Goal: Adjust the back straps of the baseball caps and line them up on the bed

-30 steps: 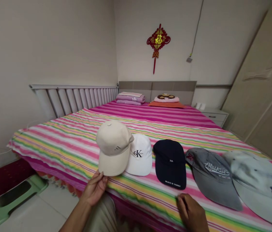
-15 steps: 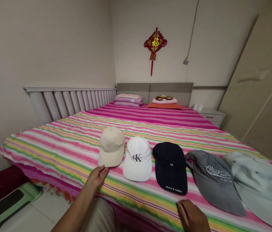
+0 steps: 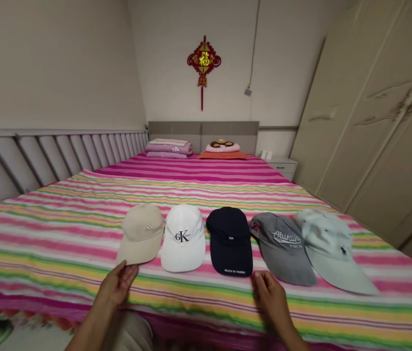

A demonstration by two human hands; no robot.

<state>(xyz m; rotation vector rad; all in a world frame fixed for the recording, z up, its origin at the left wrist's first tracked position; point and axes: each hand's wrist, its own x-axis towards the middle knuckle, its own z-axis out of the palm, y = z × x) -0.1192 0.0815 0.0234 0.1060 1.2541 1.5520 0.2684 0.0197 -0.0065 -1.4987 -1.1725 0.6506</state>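
Note:
Several baseball caps lie in a row on the striped bed sheet, brims toward me. At the left end is a beige cap (image 3: pixel 142 231), its brim's near-left corner between the thumb and fingers of my left hand (image 3: pixel 118 282). Beside it sits a white cap (image 3: pixel 183 253) with "CK" letters, then a navy cap (image 3: pixel 229 239) with small white lettering on its brim. My right hand (image 3: pixel 269 290) is closed, fingers curled, right by the navy brim's near-right corner; nothing shows in it. Farther right, a grey cap (image 3: pixel 286 258) overlaps a pale, whitish cap (image 3: pixel 332 251).
The striped sheet (image 3: pixel 63 234) covers the bed. Folded bedding (image 3: pixel 169 150) and a pink pillow-like stack (image 3: pixel 223 149) rest near the headboard (image 3: pixel 229 131). A white rail (image 3: pixel 55 151) runs along the left; a wardrobe (image 3: pixel 355 112) stands right.
The view has turned right, bringing more of the wardrobe in. My right hand has moved forward to the navy cap's brim corner. My left hand stays at the beige brim.

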